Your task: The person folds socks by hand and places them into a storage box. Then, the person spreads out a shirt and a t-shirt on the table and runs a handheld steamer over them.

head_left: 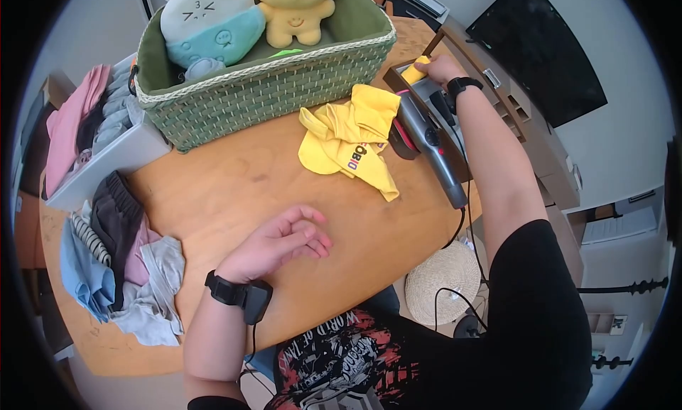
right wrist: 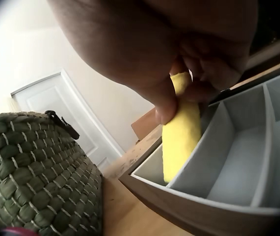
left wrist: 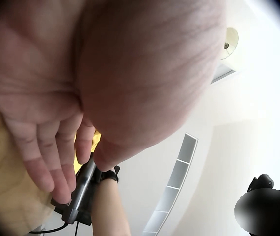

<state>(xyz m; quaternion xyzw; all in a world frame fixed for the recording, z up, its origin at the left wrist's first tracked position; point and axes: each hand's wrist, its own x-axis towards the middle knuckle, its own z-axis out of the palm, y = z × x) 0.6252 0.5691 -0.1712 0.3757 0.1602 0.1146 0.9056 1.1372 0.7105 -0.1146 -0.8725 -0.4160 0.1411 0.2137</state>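
Observation:
My right hand [head_left: 444, 69] pinches a rolled yellow cloth [right wrist: 181, 142] between thumb and fingers. In the right wrist view, the lower end of the roll sits inside an end compartment of a wooden box [right wrist: 145, 194] with pale grey dividers. My left hand [head_left: 280, 241] is over the front middle of the table, palm turned inward, fingers loosely bent and holding nothing. Between the hands, a crumpled yellow cloth item [head_left: 352, 137] with printed letters lies on the table [head_left: 234, 190]. Beside it, a grey corded hair styling iron [head_left: 433, 144] leans along the box's near side.
A green woven basket [head_left: 270, 101] with plush toys stands at the back. To the left are a heap of folded clothes [head_left: 121, 261] and a white bin [head_left: 114, 161] of garments. A black and pink object [head_left: 403, 140] lies by the iron. Cords hang off the right edge.

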